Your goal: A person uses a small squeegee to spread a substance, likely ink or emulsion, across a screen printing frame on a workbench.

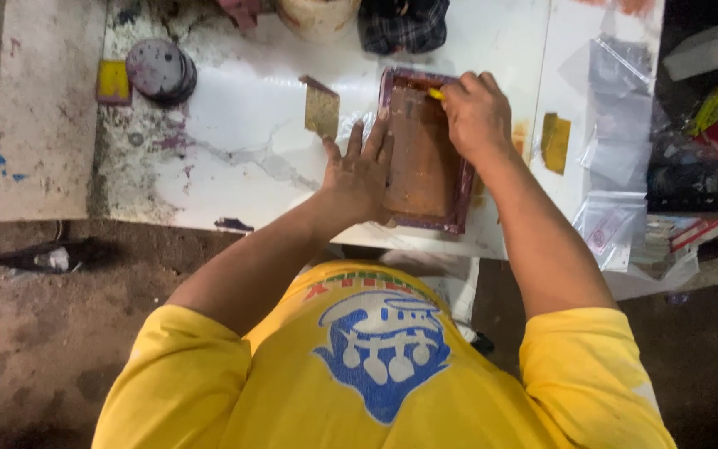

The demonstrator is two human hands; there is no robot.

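A rectangular brown panel in a dark purple frame [422, 158] lies flat on the white worktable [251, 125]. My left hand [361, 170] rests flat on the frame's left edge, fingers spread, pressing it down. My right hand [477, 112] is closed on a small yellow tool [435, 94] whose tip touches the upper part of the panel. Only a short piece of the yellow tool shows beyond the fingers.
A folded tan sanding sheet [322, 108] lies left of the frame, and another yellowish piece [555, 141] lies to its right. A stack of dark round discs [159, 71] and a yellow block [113, 81] sit at the far left. Clear plastic bags [617, 108] cover the right side. A dark checked cloth [402, 25] lies at the back.
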